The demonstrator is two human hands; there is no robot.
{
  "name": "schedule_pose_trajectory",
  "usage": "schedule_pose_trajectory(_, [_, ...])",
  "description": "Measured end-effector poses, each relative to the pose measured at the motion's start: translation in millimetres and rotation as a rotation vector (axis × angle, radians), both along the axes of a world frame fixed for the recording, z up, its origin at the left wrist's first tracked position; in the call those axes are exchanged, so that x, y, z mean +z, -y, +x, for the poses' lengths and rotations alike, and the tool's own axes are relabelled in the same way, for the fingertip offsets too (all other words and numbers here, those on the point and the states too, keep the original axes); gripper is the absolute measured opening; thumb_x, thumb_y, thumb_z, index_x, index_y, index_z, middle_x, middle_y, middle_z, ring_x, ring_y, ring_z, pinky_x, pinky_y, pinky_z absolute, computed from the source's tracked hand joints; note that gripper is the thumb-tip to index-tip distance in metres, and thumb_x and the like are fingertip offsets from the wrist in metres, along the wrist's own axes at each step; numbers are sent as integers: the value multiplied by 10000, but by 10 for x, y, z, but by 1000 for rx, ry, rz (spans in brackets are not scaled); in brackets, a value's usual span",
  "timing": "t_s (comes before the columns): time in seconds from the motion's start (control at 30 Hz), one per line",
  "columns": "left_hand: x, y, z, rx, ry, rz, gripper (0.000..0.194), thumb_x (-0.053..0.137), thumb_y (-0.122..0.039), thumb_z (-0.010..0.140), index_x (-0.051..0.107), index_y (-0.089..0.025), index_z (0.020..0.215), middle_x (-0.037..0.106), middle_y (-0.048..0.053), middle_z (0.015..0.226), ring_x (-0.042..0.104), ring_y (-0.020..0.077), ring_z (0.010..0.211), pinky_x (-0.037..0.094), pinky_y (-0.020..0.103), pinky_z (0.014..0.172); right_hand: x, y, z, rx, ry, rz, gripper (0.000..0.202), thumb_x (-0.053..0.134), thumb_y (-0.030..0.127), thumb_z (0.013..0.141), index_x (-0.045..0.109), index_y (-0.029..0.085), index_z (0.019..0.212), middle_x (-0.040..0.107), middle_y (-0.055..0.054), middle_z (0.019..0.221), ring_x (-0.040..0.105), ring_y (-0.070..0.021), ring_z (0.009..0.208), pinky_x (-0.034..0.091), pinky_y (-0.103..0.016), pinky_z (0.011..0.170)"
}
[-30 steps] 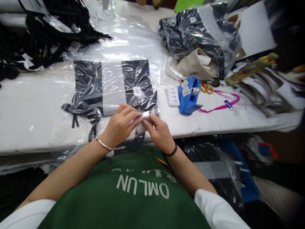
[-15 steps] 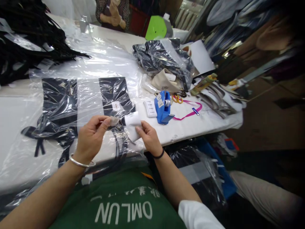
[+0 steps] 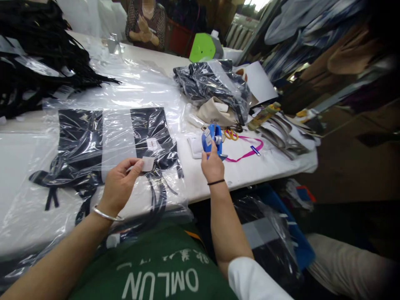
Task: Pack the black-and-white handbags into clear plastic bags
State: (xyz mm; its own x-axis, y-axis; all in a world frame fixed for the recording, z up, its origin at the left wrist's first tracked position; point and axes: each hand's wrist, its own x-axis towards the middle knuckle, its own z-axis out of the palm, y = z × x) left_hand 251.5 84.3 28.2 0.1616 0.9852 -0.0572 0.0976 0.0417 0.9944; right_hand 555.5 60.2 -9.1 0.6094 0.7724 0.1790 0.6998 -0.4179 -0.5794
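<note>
My left hand [image 3: 123, 179] pinches a small pale square label [image 3: 148, 163] between thumb and fingertips. It is above a clear plastic bag with a folded black and grey garment [image 3: 117, 137] inside, straps trailing below it. A white label [image 3: 153, 144] shows on the garment. My right hand [image 3: 213, 166] is at the blue tape dispenser [image 3: 207, 143], index finger stretched out to its roll and thumb apart from it. Nothing shows in its grasp. Beside the dispenser lies a stack of white printed labels [image 3: 195, 148], partly behind the hand.
Black straps [image 3: 40, 62] are heaped at left. Behind the dispenser lie a beige pouch [image 3: 215, 111] and bagged black garments [image 3: 212, 81]. Orange-handled scissors [image 3: 230, 134], a pink ribbon [image 3: 243, 157] and a blue pen [image 3: 255, 150] lie right. A person [image 3: 145, 29] is across the table.
My right hand has let go of the white label sheet and moved right to the tape dispenser. My left hand still holds the small label, now turned flatter to view.
</note>
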Motion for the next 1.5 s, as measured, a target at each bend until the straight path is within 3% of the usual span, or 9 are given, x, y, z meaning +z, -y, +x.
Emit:
schedule_pose_trajectory(0.23, [99,35,138,-288,615,-679,165,715,-239,777,728,-95,857,692,73,818,641,158,758,558,291,749,388,152,-835,766,-682,206,378,602,444,937,632,241,1255,684,-73,1158,648,-194,1039,556,-337,883])
schedule_pose_trajectory(0.37, [67,114,59,-358,733,-815,135,632,-173,829,723,-80,860,667,81,769,643,164,738,564,297,722,467,84,-1150,916,-809,192,290,662,468,907,690,228,1069,693,-52,1075,641,-182,1033,525,-339,948])
schedule_pose_trajectory(0.53, [19,156,-87,-363,820,-827,221,543,-176,897,682,-94,745,631,79,730,634,163,714,563,295,695,461,25,-1272,927,-814,159,298,704,495,864,688,198,870,685,-44,959,633,-176,934,529,-324,866])
schedule_pose_trajectory(0.73, [-75,76,-143,-258,774,-855,354,435,-220,981,683,-92,763,644,89,738,641,157,704,555,289,694,358,-17,-1349,638,-850,118,333,744,509,810,678,183,823,647,-1,792,587,-133,717,513,-289,712])
schedule_pose_trajectory(0.87, [-146,20,-271,-225,684,-775,274,521,-240,948,712,-84,829,671,94,779,650,155,726,544,277,699,322,-83,-1394,588,-842,82,344,753,514,790,680,179,778,632,4,755,573,-131,707,503,-279,689])
schedule_pose_trajectory(1.03, [-121,-269,-581,-290,362,-413,285,636,-377,882,746,-119,936,729,101,865,657,176,803,524,302,774,306,-405,-1478,596,-848,35,358,770,528,761,683,181,746,616,9,717,555,-125,683,491,-273,678])
schedule_pose_trajectory(1.2, [-178,-1169,-918,-253,-360,142,274,568,-353,905,753,-178,1004,753,87,1053,663,229,1010,478,359,972,210,-1168,-1785,586,-957,80,403,805,562,675,684,185,747,638,5,754,578,-132,715,511,-285,722])
schedule_pose_trajectory(1.33, [-476,-1853,-1182,-118,-856,272,357,565,-290,898,705,-137,1188,655,157,1314,542,301,1293,341,437,1147,-15,-1924,-2243,561,-893,133,417,775,572,666,663,172,703,620,15,680,557,-129,679,486,-276,706])
schedule_pose_trajectory(1.5, [-909,-2073,-1448,-84,-1177,340,522,551,-406,928,559,-209,1411,354,135,1600,224,362,1510,99,629,1200,-413,-2755,-2730,475,-739,204,374,697,528,741,701,155,763,728,-53,919,646,-190,930,480,-303,860])
